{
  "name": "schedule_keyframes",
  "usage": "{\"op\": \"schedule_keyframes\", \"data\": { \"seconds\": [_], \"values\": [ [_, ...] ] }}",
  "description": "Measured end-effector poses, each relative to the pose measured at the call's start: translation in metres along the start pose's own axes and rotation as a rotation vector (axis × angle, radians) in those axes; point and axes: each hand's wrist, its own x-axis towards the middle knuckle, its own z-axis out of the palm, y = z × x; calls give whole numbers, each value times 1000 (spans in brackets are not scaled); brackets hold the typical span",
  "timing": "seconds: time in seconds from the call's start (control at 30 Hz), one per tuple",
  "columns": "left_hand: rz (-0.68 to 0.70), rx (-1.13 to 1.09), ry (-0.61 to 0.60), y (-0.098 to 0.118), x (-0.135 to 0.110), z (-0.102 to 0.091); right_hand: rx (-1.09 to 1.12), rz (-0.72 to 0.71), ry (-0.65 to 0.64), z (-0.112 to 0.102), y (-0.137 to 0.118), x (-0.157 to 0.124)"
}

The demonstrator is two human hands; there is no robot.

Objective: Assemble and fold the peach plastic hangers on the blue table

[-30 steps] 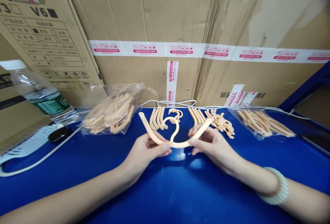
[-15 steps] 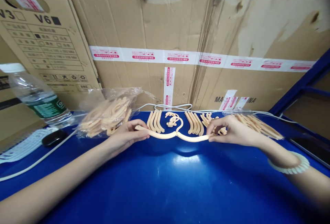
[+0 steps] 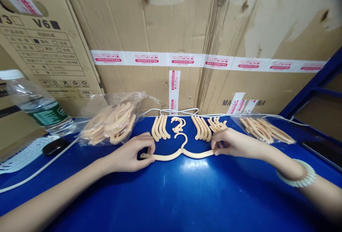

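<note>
Your left hand (image 3: 133, 154) and right hand (image 3: 230, 143) each pinch one end of the little hanger (image 3: 167, 157), which lies flat on the blue table (image 3: 184, 200). Pull too hard and its middle might pop apart, or it could bump the loose pieces (image 3: 159, 128) just behind

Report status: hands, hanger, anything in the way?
Ends pinched: left hand on one, right hand on the other. The hanger lies flat on blue table, hook pointing away. Rows of loose parts close beyond the hook.
</note>
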Motion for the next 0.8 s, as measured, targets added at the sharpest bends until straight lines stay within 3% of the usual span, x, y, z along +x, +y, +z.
{"op": "schedule_keyframes", "data": {
  "seconds": [0.3,0.8],
  "values": [
    [22,52,7,-10,-4,4,-66,55,86,8,5,1],
    [13,74,59,-9,-5,8,-22,101,88,12,3,2]
  ]
}}
